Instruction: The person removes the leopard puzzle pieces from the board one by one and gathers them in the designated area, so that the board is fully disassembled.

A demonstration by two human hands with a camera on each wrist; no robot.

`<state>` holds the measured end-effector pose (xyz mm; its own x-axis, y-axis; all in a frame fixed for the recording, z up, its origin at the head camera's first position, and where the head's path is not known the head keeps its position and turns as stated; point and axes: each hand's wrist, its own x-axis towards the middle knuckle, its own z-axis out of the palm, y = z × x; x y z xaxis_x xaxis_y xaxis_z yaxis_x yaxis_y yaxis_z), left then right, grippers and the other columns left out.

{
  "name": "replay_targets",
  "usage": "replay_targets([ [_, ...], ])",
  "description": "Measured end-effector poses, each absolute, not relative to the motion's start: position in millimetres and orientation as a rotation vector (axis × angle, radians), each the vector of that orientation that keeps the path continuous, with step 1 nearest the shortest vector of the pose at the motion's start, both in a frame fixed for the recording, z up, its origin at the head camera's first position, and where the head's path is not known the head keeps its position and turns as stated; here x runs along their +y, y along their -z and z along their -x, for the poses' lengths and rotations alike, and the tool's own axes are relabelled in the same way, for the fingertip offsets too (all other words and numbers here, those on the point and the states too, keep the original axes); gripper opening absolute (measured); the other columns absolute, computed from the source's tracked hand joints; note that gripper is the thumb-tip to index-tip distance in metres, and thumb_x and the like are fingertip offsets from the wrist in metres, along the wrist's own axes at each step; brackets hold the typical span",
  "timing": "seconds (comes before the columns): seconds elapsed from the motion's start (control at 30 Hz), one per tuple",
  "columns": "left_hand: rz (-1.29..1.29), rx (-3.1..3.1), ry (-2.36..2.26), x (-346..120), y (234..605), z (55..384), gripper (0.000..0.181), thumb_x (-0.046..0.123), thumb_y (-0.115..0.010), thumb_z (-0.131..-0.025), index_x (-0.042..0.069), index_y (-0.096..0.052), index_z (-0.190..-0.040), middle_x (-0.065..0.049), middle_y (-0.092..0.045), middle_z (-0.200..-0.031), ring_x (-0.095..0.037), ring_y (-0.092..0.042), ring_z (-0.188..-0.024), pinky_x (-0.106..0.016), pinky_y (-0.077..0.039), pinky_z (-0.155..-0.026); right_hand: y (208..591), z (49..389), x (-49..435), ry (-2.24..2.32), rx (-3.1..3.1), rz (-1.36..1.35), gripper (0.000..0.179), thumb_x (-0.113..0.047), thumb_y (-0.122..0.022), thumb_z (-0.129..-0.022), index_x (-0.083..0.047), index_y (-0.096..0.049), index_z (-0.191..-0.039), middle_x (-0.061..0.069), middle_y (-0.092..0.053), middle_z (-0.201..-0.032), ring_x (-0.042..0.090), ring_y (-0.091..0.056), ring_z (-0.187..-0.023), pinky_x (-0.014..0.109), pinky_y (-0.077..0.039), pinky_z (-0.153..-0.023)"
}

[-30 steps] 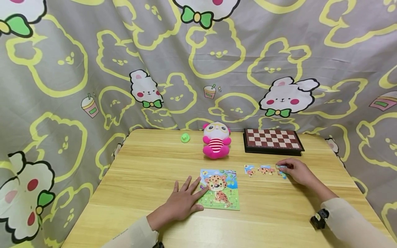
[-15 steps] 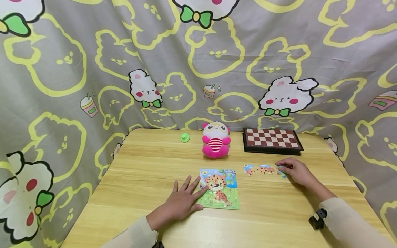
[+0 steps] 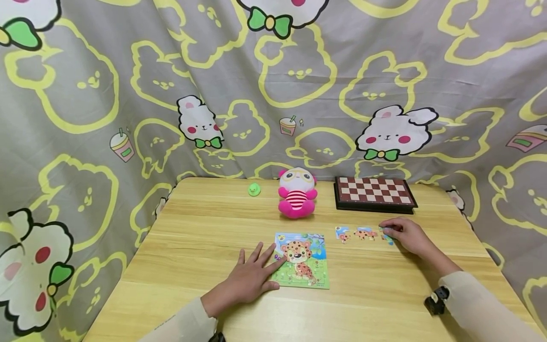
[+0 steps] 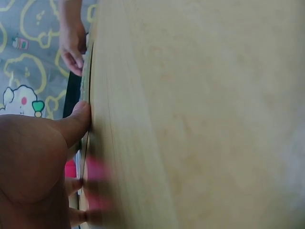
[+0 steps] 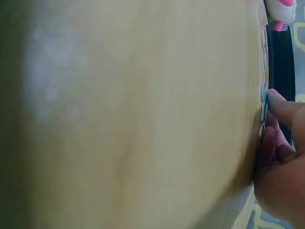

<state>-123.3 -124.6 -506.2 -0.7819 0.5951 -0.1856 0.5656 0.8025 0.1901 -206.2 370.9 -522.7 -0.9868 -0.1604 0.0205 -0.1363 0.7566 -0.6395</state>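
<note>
My left hand (image 3: 251,279) lies with its fingers spread, fingertips resting on the left edge of a square leopard jigsaw puzzle (image 3: 304,268). In the left wrist view the left thumb (image 4: 78,125) is at the table's surface. Over to the right, my right hand (image 3: 408,235) pinches a blue-green puzzle piece (image 3: 389,240) between thumb and fingers, low at the tabletop. The fingers cover part of this piece. To its left lie a blue-cornered piece (image 3: 342,234) and a spotted orange piece (image 3: 364,234). From the right wrist, the piece (image 5: 264,98) shows only edge-on beside the thumb.
Behind the puzzle sits a pink and white plush panda (image 3: 297,194). A small green duck (image 3: 254,189) is left of it. A chessboard box (image 3: 375,194) lies at the back right of the wooden table (image 3: 188,237). A patterned curtain (image 3: 239,80) hangs behind.
The blue-green piece has shifted and turned slightly under my right fingers, close to the spotted piece. My left hand stays in place on the puzzle.
</note>
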Motion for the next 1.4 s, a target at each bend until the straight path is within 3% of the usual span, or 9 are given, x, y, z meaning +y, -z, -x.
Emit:
replay_targets([
  [0.33,-0.939,2.768,-0.210,-125.8,509.0,124.0,0.069,0.062,-0.045,-0.102,0.042,-0.022,-0.164,-0.006,-0.013,-0.174,-0.045,-0.014,-0.156,-0.082,-0.020,-0.109,519.1,204.8,372.4,1.128,2.870,0.178,0.033,-0.025,-0.063,-0.105,-0.004,-0.071,-0.129,0.020,-0.068,-0.125,0.017,-0.058,-0.092,0.027,-0.048,-0.073],
  [0.5,-0.939,2.774,-0.211,-125.9,510.3,124.3,0.069,0.063,-0.045,-0.102,0.043,-0.022,-0.164,-0.006,-0.013,-0.174,-0.045,-0.013,-0.156,-0.083,-0.019,-0.109,513.9,203.5,370.8,1.173,2.836,0.158,0.037,-0.027,-0.063,-0.105,-0.002,-0.069,-0.131,0.022,-0.068,-0.129,0.016,-0.061,-0.100,0.024,-0.050,-0.075],
  [0.7,-0.918,2.770,-0.188,-126.2,509.2,124.5,0.069,0.063,-0.044,-0.102,0.044,-0.020,-0.164,-0.004,-0.012,-0.174,-0.043,-0.013,-0.157,-0.081,-0.021,-0.110,503.7,200.9,362.7,1.166,2.848,0.193,0.038,-0.025,-0.065,-0.104,0.000,-0.068,-0.132,0.022,-0.068,-0.129,0.015,-0.060,-0.098,0.025,-0.050,-0.074],
  [1.13,-0.914,2.774,-0.191,-125.9,508.3,125.3,0.068,0.064,-0.045,-0.101,0.045,-0.024,-0.163,-0.003,-0.014,-0.174,-0.043,-0.016,-0.157,-0.081,-0.022,-0.109,488.8,191.8,306.4,1.174,2.848,0.328,0.033,-0.023,-0.070,-0.100,-0.004,-0.072,-0.127,0.014,-0.071,-0.124,0.027,-0.063,-0.105,0.034,-0.050,-0.079],
  [1.4,-0.910,2.779,-0.237,-126.7,509.7,126.0,0.067,0.064,-0.048,-0.100,0.046,-0.027,-0.162,-0.003,-0.016,-0.173,-0.043,-0.017,-0.156,-0.082,-0.021,-0.109,488.4,184.8,268.3,1.269,2.760,0.388,0.028,-0.020,-0.072,-0.098,-0.006,-0.074,-0.122,0.012,-0.071,-0.117,0.022,-0.062,-0.097,0.031,-0.052,-0.075],
])
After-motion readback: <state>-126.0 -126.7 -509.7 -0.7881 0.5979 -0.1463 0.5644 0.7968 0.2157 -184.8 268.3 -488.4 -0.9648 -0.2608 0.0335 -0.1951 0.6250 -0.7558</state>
